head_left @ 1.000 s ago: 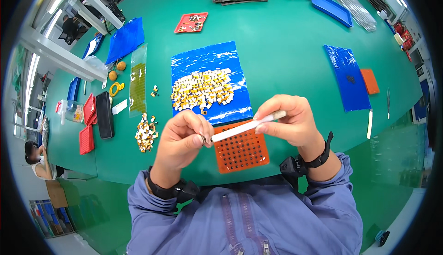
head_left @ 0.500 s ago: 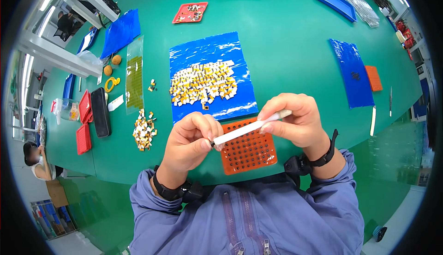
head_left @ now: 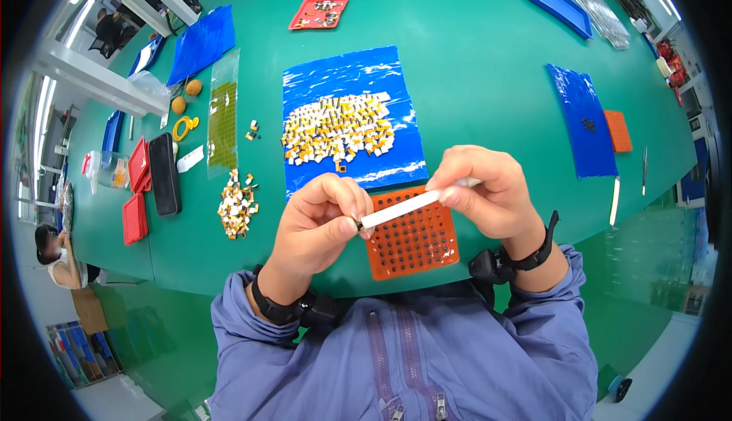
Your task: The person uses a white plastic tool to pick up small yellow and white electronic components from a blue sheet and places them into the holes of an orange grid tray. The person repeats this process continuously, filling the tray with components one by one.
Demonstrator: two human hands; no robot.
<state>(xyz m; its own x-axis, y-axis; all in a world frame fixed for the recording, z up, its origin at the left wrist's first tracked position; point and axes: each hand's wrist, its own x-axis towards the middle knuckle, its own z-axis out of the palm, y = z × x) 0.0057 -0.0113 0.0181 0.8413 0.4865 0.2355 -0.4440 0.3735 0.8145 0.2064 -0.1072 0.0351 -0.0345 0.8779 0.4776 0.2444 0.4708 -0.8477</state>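
My right hand [head_left: 492, 196] grips a slim white stick [head_left: 400, 209] between thumb and fingers, with part of the stick's upper end showing behind them. At its lower left end, my left hand [head_left: 320, 219] pinches a small dark piece [head_left: 358, 225] with thumb and fingertips, touching or almost touching the stick. Just below lies an orange tray [head_left: 377, 268] with rows of small black parts in it. Beyond it, a heap of small white and yellow parts [head_left: 335, 128] covers much of a blue sheet [head_left: 335, 74]. One such part [head_left: 341, 168] lies apart at the heap's near edge.
To the left lie another parts pile [head_left: 238, 204], a black case [head_left: 164, 176], red trays [head_left: 135, 219] and yellow scissors [head_left: 181, 127]. A red tray [head_left: 303, 22] sits farther off. Rightward are a blue sheet [head_left: 583, 128], an orange block [head_left: 618, 131] and tweezers [head_left: 645, 169].
My hands still hold the stick and the dark piece together, with the stick's left end slightly higher and farther right. The whole view has shifted slightly.
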